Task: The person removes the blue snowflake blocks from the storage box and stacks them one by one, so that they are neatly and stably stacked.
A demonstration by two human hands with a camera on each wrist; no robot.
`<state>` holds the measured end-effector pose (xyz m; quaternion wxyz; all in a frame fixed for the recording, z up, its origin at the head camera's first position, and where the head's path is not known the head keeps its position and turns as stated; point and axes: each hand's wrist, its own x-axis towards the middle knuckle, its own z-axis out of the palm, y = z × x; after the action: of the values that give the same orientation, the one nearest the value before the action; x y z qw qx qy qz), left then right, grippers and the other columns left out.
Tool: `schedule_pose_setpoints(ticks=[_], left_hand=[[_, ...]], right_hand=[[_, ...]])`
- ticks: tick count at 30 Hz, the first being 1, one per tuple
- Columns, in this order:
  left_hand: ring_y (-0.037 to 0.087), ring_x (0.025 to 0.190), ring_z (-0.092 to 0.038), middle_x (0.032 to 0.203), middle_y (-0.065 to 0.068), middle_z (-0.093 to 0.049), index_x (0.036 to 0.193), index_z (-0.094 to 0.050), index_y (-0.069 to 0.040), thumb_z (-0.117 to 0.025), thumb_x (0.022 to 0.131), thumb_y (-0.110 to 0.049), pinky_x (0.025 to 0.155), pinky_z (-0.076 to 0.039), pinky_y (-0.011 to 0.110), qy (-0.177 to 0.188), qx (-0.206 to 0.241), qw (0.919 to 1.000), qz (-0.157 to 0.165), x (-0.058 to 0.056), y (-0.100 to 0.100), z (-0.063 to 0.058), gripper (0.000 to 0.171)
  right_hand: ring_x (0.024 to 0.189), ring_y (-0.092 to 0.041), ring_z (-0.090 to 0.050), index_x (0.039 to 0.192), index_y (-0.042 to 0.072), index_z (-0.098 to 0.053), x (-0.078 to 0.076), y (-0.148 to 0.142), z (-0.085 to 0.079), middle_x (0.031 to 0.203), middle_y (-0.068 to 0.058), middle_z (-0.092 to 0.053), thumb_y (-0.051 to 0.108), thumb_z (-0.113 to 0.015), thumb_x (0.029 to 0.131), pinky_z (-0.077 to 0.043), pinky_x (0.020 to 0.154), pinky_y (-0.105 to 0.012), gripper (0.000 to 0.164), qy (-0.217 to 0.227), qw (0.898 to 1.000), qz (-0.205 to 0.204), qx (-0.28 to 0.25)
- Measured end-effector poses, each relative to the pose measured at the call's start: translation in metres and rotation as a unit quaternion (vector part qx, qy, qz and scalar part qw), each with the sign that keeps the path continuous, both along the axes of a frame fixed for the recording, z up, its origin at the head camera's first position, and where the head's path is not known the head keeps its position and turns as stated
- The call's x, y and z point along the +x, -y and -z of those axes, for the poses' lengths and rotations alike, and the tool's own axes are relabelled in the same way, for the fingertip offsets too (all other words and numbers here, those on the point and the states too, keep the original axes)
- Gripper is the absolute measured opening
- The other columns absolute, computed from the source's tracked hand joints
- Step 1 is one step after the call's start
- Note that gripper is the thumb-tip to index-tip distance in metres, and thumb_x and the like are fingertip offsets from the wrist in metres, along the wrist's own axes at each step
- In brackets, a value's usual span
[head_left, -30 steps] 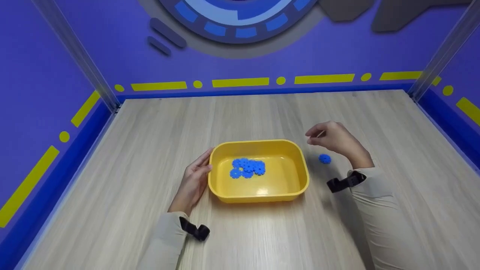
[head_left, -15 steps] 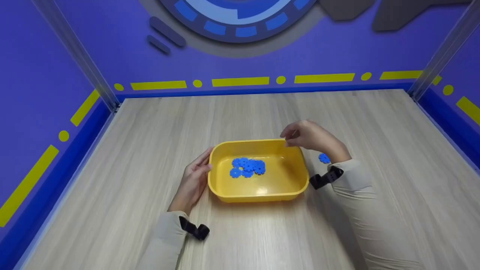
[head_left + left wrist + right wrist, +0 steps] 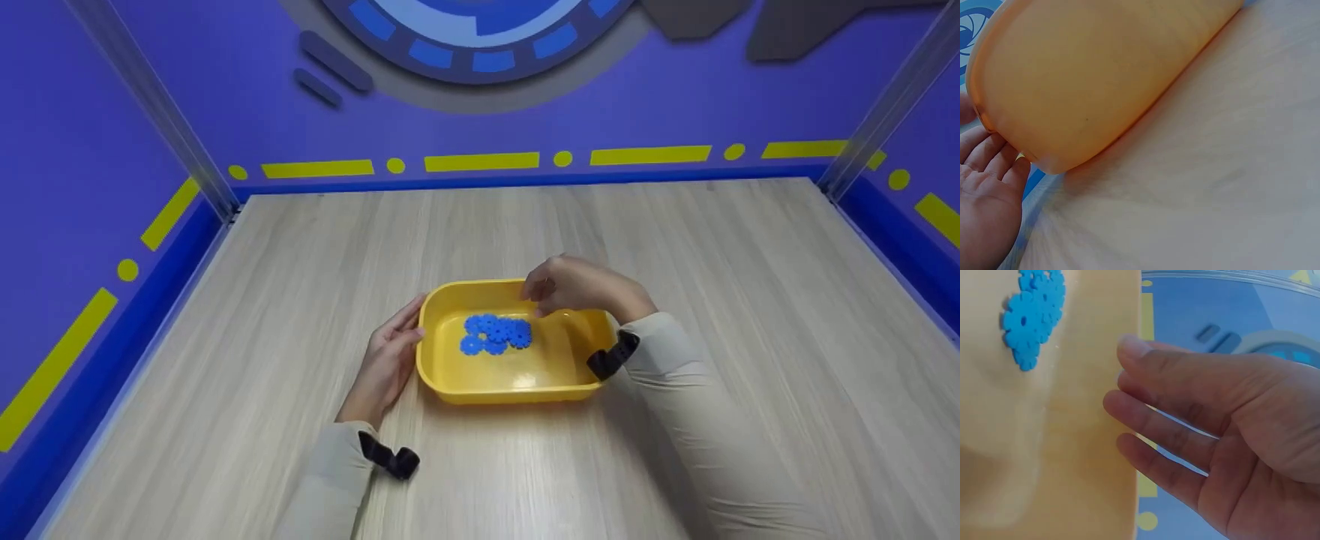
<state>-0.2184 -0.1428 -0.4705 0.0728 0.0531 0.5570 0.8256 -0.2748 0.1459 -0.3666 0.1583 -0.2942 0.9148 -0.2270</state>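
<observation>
A yellow plastic basin (image 3: pixel 517 394) stands on the table, its left end held by my left hand (image 3: pixel 385 364). The left thumb lies at the rim and the fingers lie along the outer wall, as the left wrist view (image 3: pixel 991 197) also shows from below. Several blue notched, flower-shaped plastic discs (image 3: pixel 496 331) lie heaped in the basin's left half. My right hand (image 3: pixel 589 289) reaches over the far rim, fingers loosely bent. In the right wrist view, nothing shows between its thumb and fingers; the discs (image 3: pixel 1033 315) lie a little apart from the fingertips.
The wood-grain table (image 3: pixel 300 300) reaches back to a blue-purple wall (image 3: pixel 225 75) with yellow marks. Side walls stand at left and right. A black wrist camera (image 3: pixel 390 457) sits on the left cuff, another (image 3: pixel 613 356) on the right.
My right hand has moved left from beside the basin to over its inside. The lone blue disc on the table at right is now hidden by the right arm. My left hand keeps still.
</observation>
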Motion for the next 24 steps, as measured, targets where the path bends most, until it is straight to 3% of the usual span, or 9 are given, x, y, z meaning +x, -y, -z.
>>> schedule_pose_setpoints(ticks=[5, 13, 24], left_hand=[[0.023, 0.144, -0.03, 0.157, 0.013, -0.029, 0.148, -0.032, 0.001, -0.047, 0.092, 0.003, 0.113, -0.034, 0.031, 0.0, 0.003, 1.0, 0.0, 0.0, 0.0, -0.001, 0.057], [0.021, 0.144, -0.03, 0.156, 0.013, -0.03, 0.147, -0.033, 0.001, -0.046, 0.092, 0.004, 0.112, -0.036, 0.028, 0.003, 0.003, 1.0, -0.002, 0.001, 0.0, -0.001, 0.057], [0.023, 0.145, -0.026, 0.157, 0.015, -0.027, 0.148, -0.03, 0.002, -0.046, 0.091, 0.005, 0.115, -0.031, 0.033, -0.005, -0.004, 1.0, 0.001, -0.001, 0.0, -0.001, 0.059]], right_hand=[[0.087, -0.02, -0.064, 0.106, 0.004, -0.072, -0.003, 0.011, 0.007, 0.102, -0.011, -0.072, 0.008, -0.075, 0.081, -0.058, 0.084, -0.035, 0.026, 0.009, 1.0, -0.021, 0.017], [0.093, -0.017, -0.064, 0.104, 0.011, -0.073, -0.004, 0.026, 0.02, 0.103, -0.004, -0.072, 0.008, -0.076, 0.08, -0.056, 0.087, -0.034, 0.025, 0.046, 0.997, -0.011, 0.066], [0.09, -0.016, -0.061, 0.104, 0.012, -0.073, -0.003, 0.035, 0.031, 0.1, -0.003, -0.07, 0.005, -0.077, 0.078, -0.056, 0.087, -0.033, 0.028, 0.051, 0.995, -0.017, 0.087]])
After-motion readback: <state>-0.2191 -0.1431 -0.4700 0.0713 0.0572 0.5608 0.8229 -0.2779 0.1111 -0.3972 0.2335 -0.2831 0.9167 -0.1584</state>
